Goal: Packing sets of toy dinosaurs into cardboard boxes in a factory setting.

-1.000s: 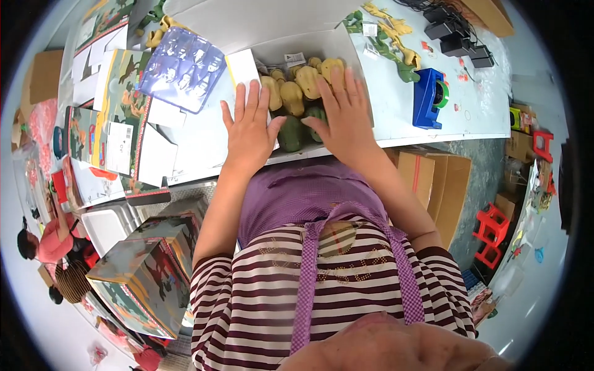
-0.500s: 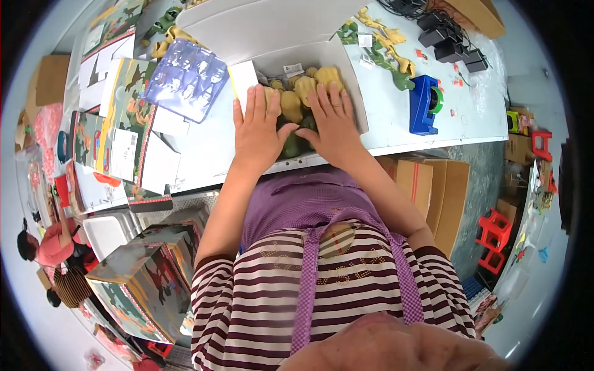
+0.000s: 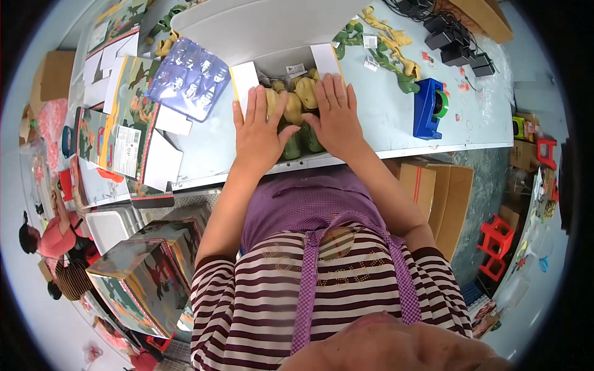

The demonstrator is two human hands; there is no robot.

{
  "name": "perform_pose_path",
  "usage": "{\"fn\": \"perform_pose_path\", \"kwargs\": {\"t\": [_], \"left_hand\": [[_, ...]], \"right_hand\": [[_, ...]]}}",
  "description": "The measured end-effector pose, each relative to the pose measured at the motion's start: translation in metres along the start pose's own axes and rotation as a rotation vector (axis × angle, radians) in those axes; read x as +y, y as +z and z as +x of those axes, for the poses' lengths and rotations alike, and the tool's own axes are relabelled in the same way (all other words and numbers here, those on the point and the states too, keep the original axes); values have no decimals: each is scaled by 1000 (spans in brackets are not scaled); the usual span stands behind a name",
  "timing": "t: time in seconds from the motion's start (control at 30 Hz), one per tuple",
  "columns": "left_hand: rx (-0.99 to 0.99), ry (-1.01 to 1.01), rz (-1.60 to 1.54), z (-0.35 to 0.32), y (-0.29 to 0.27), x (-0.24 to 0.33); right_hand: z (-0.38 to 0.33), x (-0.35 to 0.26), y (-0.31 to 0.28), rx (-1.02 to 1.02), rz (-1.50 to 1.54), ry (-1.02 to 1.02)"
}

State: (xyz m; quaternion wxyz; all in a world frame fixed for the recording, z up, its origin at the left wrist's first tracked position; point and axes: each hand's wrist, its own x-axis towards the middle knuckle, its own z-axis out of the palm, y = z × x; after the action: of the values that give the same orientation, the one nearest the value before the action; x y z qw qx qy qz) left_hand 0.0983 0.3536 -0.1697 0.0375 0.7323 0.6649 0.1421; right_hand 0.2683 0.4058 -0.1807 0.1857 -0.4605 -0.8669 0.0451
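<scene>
An open cardboard box, white inside, stands at the table's front edge with its lid raised at the back. Yellow figures and dark green figures, seemingly toys, fill it, a white tag among them. On the left side, my left hand lies with fingers stretched over the left flap and the figures. My right hand lies flat at the right side, below the right flap. Both thumbs reach toward the middle. Neither hand grasps anything; the palms hide part of the contents.
Left of the box lie a clear plastic blister tray and printed flat cartons. To the right are a blue tape dispenser, yellow and green figures and black adapters. A person is at far left.
My right hand has shifted slightly, and the box's right flap now stands folded inward above it. My left hand has barely moved.
</scene>
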Motion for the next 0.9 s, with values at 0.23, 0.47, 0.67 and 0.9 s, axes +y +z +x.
{"fn": "perform_pose_path", "kwargs": {"t": [0.23,0.47,0.67,0.9], "left_hand": [[141,-332,-875,16,11,-43],[6,-478,-1056,50,-2,-85],[67,-208,-832,48,13,-113],[-220,19,-469,47,-12,-111]], "right_hand": [[33,41,8,116,721,288],[78,80,-10,-209,952,372],[91,129,3,-306,771,69],[88,111,-24,-418,437,-52]]}}
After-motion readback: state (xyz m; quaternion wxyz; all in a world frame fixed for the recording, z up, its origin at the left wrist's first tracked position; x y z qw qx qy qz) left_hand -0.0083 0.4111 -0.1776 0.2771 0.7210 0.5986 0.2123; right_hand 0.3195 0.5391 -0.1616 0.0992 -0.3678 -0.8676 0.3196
